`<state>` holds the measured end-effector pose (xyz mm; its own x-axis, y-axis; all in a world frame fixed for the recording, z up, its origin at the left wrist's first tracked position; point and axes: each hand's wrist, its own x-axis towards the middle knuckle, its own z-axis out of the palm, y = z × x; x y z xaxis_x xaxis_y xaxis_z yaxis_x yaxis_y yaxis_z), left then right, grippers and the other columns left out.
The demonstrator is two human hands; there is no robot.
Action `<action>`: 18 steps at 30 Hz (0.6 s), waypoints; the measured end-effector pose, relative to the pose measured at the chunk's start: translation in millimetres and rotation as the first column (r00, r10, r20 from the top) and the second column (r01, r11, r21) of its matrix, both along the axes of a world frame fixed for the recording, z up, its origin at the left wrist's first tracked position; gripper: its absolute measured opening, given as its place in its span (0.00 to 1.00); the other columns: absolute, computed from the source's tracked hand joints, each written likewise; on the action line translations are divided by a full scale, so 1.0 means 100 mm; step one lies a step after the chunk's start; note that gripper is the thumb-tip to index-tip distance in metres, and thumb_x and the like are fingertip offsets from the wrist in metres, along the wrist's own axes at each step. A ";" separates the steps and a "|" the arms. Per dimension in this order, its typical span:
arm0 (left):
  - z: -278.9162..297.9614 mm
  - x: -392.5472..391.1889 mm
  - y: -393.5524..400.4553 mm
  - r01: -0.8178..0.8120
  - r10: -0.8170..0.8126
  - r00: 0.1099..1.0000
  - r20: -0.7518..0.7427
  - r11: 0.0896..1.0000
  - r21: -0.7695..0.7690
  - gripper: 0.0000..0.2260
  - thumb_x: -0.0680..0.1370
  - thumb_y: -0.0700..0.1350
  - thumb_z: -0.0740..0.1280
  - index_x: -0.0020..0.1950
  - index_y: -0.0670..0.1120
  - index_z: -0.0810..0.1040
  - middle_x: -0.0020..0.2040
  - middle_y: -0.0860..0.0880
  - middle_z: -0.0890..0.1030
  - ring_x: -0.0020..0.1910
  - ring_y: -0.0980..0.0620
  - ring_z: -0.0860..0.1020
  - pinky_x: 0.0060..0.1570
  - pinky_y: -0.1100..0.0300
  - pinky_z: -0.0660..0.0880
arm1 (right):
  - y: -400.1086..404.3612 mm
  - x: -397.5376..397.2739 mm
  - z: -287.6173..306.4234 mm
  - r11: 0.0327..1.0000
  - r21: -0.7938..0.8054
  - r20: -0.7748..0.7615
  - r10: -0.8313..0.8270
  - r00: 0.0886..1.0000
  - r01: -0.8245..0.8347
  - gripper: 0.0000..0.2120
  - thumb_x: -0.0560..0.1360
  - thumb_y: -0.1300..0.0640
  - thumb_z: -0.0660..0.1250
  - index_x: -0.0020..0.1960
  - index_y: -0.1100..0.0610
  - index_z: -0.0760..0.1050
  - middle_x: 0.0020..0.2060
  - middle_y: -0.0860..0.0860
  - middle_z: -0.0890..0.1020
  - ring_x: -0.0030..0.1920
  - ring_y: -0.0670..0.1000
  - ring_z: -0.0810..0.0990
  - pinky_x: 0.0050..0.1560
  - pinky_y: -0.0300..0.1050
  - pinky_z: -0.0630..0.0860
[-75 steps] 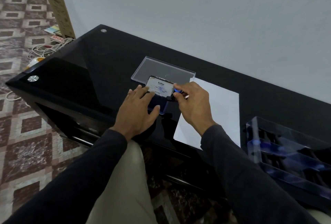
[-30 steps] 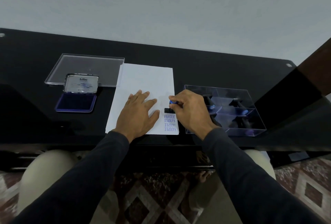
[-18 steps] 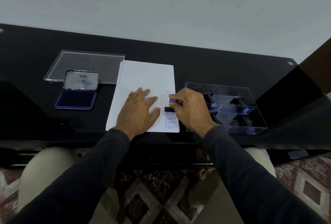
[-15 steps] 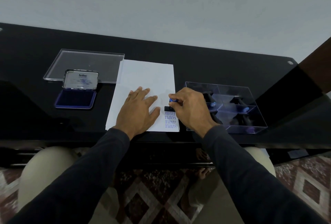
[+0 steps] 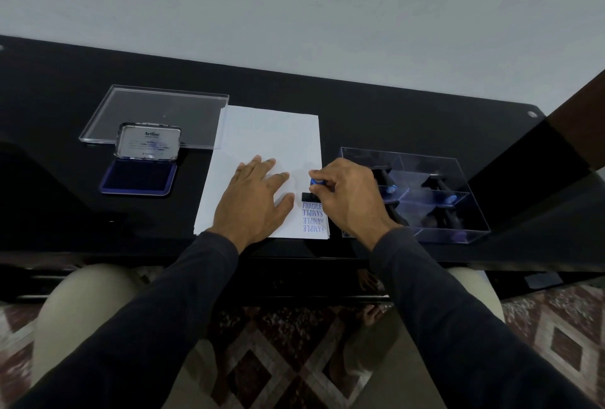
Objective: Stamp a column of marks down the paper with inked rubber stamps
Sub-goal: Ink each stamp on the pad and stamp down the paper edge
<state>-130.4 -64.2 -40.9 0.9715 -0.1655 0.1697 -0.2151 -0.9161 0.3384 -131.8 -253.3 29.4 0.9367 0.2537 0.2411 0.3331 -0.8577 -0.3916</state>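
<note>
While the left hand [image 5: 253, 197] lies flat, fingers spread, pinning the white paper sheet [image 5: 262, 143] on the black glossy desk [image 5: 376, 107], the right hand [image 5: 348, 199] pinches a small black rubber stamp w/ blue knob [image 5: 313, 188], base down on the sheet's right edge. Head view: four blue marks [image 5: 312, 217] already stacked below it, FRAGILE over three SAMPLE. Col. approx. a third done; upper sheet blank. Open blue ink pad [image 5: 139, 176] sits left, clear plastic stamp tray [image 5: 422, 192] right.

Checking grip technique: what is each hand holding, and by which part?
Right hand pinches the rubber stamp by its blue top handle. Left hand holds nothing, lying flat on the paper.
</note>
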 end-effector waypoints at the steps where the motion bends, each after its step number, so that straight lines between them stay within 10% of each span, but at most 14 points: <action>1: 0.00 0.00 0.00 0.000 0.000 1.000 0.000 1.000 0.001 0.26 0.81 0.63 0.58 0.75 0.53 0.72 0.79 0.48 0.65 0.80 0.46 0.58 0.78 0.50 0.48 | 0.00 0.00 0.00 1.000 -0.002 -0.002 0.002 1.000 -0.002 0.12 0.75 0.55 0.72 0.58 0.56 0.83 0.51 0.52 0.83 0.50 0.51 0.81 0.57 0.50 0.78; 18: 0.01 0.00 0.00 0.000 0.000 1.000 -0.007 1.000 0.004 0.26 0.81 0.63 0.57 0.76 0.54 0.71 0.79 0.48 0.65 0.80 0.47 0.58 0.79 0.49 0.51 | -0.01 0.03 0.05 1.000 0.020 -0.055 0.019 0.998 -0.018 0.11 0.75 0.57 0.72 0.57 0.56 0.83 0.51 0.51 0.84 0.50 0.50 0.81 0.58 0.48 0.78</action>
<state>-130.9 -64.5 -39.6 0.9727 -0.1656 0.1624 -0.2124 -0.9174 0.3366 -128.7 -254.5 34.3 0.9440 0.2669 0.1941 0.3262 -0.8439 -0.4260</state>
